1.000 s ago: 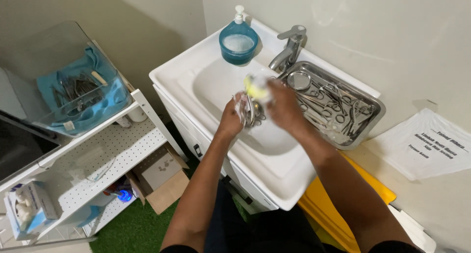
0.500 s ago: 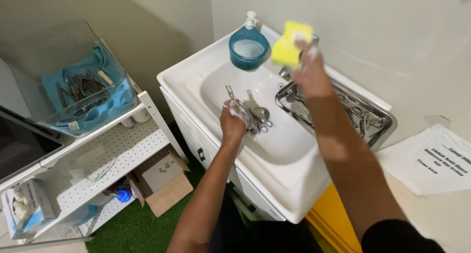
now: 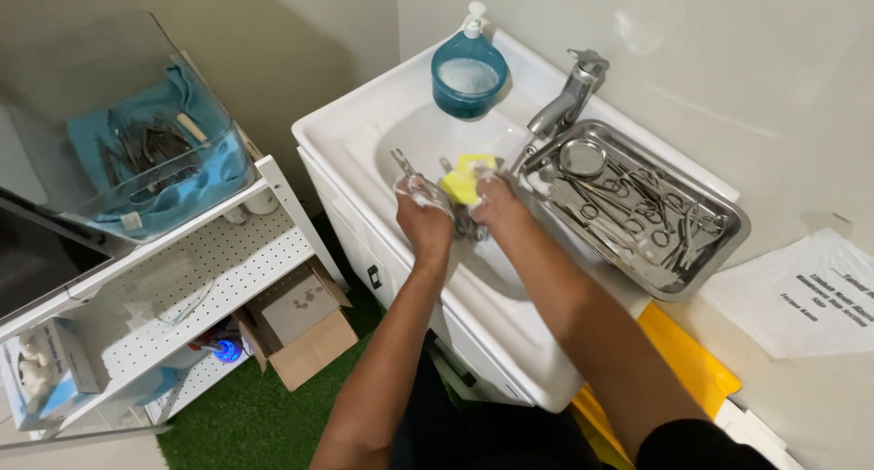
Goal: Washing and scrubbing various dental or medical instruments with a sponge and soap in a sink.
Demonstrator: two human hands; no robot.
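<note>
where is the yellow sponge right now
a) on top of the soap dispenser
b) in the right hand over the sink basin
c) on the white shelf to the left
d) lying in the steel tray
b: the yellow sponge sits in the soapy right hand above the white sink, pressed against the metal instruments that the left hand grips; the steel tray holds only tools.

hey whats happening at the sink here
A person stands at a white sink. The left hand holds a metal instrument over the basin, and the right hand presses a yellow sponge against it; both hands look soapy. More instruments lie in a steel tray by the tap.
</note>
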